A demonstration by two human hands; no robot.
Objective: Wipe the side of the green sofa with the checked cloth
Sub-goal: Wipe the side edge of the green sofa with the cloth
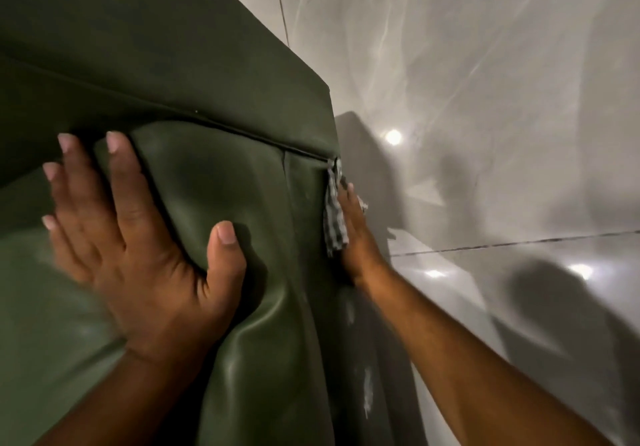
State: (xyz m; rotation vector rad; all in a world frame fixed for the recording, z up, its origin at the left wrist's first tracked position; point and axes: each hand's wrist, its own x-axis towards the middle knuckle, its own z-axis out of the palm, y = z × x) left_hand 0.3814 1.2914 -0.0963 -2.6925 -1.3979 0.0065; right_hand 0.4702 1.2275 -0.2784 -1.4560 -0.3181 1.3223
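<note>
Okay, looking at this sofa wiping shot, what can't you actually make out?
Head view only.
Side of the green sofa: seen nearly edge-on past its corner, so the wiped face barely shows.
The checked cloth: mostly sandwiched between the right hand and the sofa; only a strip shows.
The left hand: outer edge smeared by motion blur.
Sofa's lower part: cut off by the bottom edge.

We see the left hand (138, 238) spread flat on the green sofa (214, 75) cushion. To its right, the right hand (356, 234) presses the checked cloth (334, 217) against the sofa's side, above the glossy tiled floor (502, 99).
</note>
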